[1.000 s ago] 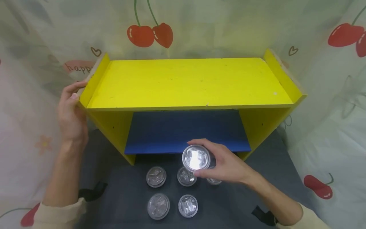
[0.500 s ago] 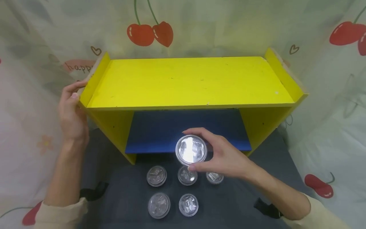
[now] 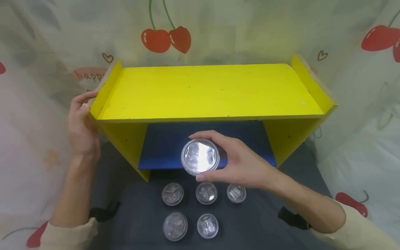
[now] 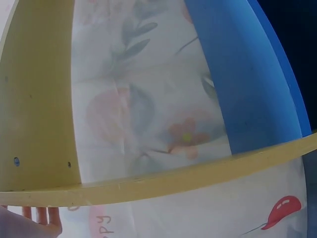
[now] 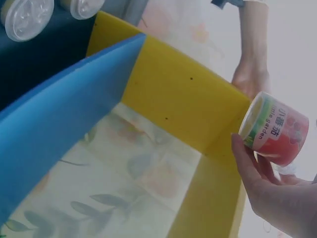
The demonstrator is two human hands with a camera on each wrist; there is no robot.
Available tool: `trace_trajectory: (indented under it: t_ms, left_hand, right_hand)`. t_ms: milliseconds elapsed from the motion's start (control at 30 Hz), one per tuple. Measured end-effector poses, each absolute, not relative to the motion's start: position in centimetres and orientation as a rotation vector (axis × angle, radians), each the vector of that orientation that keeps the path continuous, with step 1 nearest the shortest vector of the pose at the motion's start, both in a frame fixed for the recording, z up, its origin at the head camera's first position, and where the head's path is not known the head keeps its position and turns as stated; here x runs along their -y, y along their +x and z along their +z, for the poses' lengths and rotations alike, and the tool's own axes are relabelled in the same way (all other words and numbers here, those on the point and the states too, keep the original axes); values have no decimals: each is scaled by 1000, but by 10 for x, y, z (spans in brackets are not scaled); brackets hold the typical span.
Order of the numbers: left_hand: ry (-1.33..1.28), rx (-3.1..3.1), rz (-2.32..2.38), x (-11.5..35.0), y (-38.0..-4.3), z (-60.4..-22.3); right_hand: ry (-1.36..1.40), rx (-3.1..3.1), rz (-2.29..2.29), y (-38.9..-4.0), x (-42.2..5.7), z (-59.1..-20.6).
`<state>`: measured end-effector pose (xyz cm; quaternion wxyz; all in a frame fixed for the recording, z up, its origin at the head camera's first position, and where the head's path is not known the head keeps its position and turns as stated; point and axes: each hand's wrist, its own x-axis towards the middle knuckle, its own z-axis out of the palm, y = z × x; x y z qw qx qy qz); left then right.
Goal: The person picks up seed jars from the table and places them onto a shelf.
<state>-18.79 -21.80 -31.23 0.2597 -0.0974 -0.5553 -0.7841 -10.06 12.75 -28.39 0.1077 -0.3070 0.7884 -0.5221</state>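
Hands: left (image 3: pixel 82 129) touches yellow shelf (image 3: pixel 206 92), right (image 3: pixel 242 161) holds lidded cup (image 3: pixel 195 158).

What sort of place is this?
Probably a small curtained-off setup, though its purpose is unclear: cherry-print sheeting surrounds the back and sides, and a yellow-and-blue shelf unit stands on a dark surface with five clear-lidded containers in front.

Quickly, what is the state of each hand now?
Left hand: gripping the left side of the yellow-and-blue, box-shaped shelf unit.
Right hand: holding a round, red-and-green printed cup with a clear top.
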Motion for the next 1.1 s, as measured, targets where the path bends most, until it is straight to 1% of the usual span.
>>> trace_trajectory:
  t_ms: [433,767,1100]
  left_hand:
    - [-247,1505,-2108,215,-188,-312]
    - [-249,1505,-2074,213,-191,-311]
    - [-215,1438,-2085,211,-191,-310]
  right_hand:
    - [-1024,-2360,-1491,-117,-115,-253]
    - [-969,-2422,-1516,-130,-106,-235]
    - [-942,-2401,-1678,-159,-90,-225]
